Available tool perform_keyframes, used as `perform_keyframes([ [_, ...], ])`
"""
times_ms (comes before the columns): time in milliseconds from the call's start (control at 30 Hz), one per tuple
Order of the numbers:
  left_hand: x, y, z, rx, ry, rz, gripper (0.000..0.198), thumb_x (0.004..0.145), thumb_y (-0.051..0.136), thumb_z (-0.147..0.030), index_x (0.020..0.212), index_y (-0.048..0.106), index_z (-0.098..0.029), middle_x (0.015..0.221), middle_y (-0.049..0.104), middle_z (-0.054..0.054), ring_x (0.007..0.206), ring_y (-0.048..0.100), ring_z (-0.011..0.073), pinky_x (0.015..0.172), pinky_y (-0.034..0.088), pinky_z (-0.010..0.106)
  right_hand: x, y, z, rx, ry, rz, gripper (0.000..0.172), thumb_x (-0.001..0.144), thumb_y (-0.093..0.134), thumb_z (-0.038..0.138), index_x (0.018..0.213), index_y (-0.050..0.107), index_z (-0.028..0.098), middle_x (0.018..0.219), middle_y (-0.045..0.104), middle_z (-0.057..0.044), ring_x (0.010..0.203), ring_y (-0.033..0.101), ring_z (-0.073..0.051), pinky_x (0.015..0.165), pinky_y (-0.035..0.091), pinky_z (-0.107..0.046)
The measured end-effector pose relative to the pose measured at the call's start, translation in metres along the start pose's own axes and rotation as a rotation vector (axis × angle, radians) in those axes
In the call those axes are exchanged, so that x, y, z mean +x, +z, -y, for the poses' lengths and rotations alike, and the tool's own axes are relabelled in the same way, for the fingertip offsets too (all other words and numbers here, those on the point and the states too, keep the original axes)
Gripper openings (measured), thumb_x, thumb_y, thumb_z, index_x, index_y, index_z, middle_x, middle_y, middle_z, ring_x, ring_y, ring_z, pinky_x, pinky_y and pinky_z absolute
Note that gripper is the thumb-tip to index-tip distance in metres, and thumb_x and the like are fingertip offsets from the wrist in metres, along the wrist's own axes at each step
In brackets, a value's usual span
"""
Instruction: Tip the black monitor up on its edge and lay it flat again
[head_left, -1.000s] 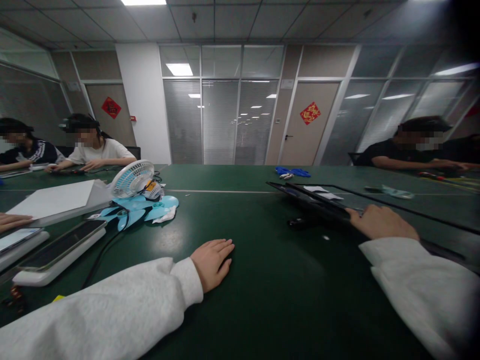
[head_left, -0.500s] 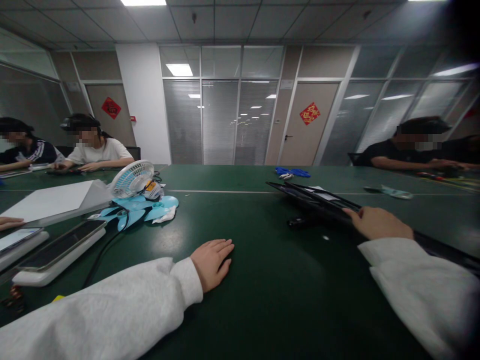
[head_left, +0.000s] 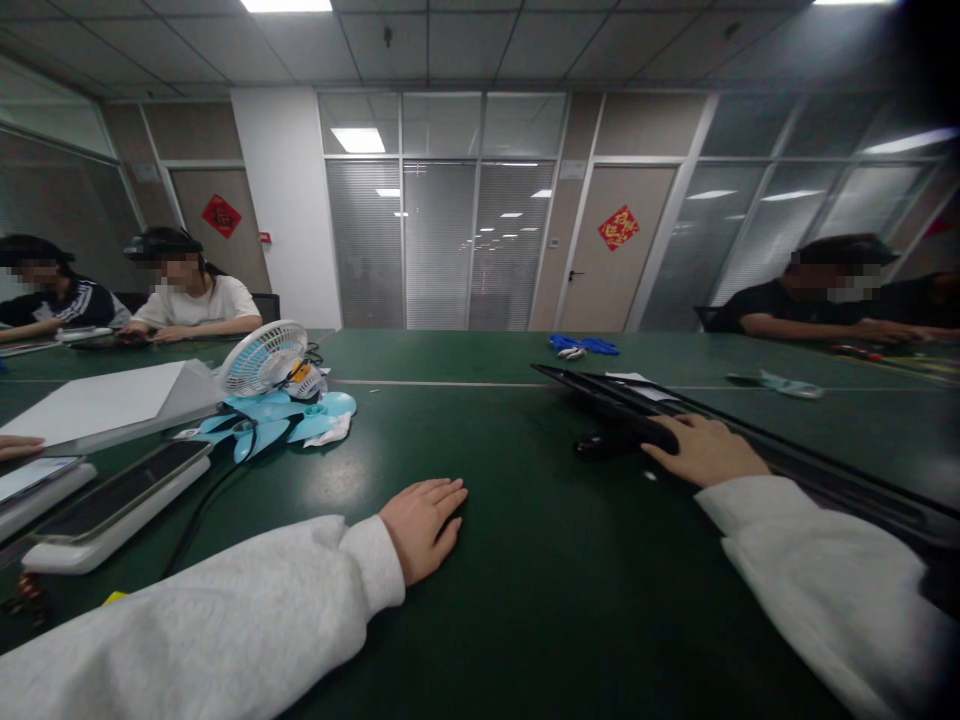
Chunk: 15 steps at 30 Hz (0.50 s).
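Resting flat and empty on the green table (head_left: 517, 600), the left hand (head_left: 421, 530) lies nearest; beyond, the right hand (head_left: 707, 449) touches black frame-like panels (head_left: 604, 398) at the right, its grip unclear. Handling them seems the step; lifting would call for a surer hold.

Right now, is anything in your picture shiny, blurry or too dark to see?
In the head view: glare on the table beyond the left sleeve; blur on the right sleeve near the picture's edge; black parts by the right hand, hard to tell apart.
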<state>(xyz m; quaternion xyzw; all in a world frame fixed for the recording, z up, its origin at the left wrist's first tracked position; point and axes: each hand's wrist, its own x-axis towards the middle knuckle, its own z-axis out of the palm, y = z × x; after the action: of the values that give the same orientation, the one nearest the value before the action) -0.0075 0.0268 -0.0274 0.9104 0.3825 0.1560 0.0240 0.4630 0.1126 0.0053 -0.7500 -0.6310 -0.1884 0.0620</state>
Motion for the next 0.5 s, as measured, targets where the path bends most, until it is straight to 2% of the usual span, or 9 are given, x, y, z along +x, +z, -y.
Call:
perform_keyframes([
  [100, 0.0, 0.0, 0.0, -0.002, -0.002, -0.004, 0.047, 0.098, 0.041, -0.032, 0.141, 0.051, -0.016, 0.146, 0.05, 0.008, 0.133, 0.049, 0.0244, 0.111, 0.04, 0.043, 0.0, 0.008, -0.001, -0.008, -0.022, -0.01, 0.052, 0.087, 0.051, 0.034, 0.138, 0.053, 0.025, 0.13, 0.055, -0.018, 0.116, 0.051, -0.034, 0.093, 0.039, -0.046],
  [200, 0.001, 0.002, 0.001, 0.0, -0.003, -0.005, 0.047, 0.098, 0.041, -0.031, 0.141, 0.051, -0.016, 0.147, 0.05, 0.008, 0.133, 0.049, 0.0239, 0.112, 0.039, 0.041, 0.001, 0.011, -0.004, -0.015, -0.025, -0.031, 0.055, 0.082, 0.051, 0.021, 0.137, 0.054, 0.025, 0.141, 0.048, -0.016, 0.125, 0.046, -0.033, 0.102, 0.034, -0.046],
  [333, 0.002, 0.005, 0.001, 0.007, 0.002, -0.005, 0.048, 0.097, 0.041, -0.031, 0.141, 0.051, -0.015, 0.147, 0.05, 0.008, 0.133, 0.048, 0.0238, 0.113, 0.038, 0.041, -0.001, 0.014, -0.004, -0.024, -0.003, -0.07, 0.058, 0.08, 0.049, 0.015, 0.137, 0.055, 0.025, 0.147, 0.041, -0.014, 0.133, 0.039, -0.034, 0.109, 0.027, -0.051],
  [500, 0.002, 0.007, -0.004, 0.009, 0.001, -0.012, 0.047, 0.098, 0.04, -0.031, 0.141, 0.051, -0.015, 0.146, 0.05, 0.008, 0.133, 0.049, 0.0236, 0.113, 0.038, 0.041, -0.009, 0.02, 0.007, -0.005, 0.015, -0.109, 0.058, 0.083, 0.045, 0.016, 0.14, 0.053, 0.026, 0.15, 0.038, -0.014, 0.137, 0.035, -0.034, 0.111, 0.025, -0.056],
])
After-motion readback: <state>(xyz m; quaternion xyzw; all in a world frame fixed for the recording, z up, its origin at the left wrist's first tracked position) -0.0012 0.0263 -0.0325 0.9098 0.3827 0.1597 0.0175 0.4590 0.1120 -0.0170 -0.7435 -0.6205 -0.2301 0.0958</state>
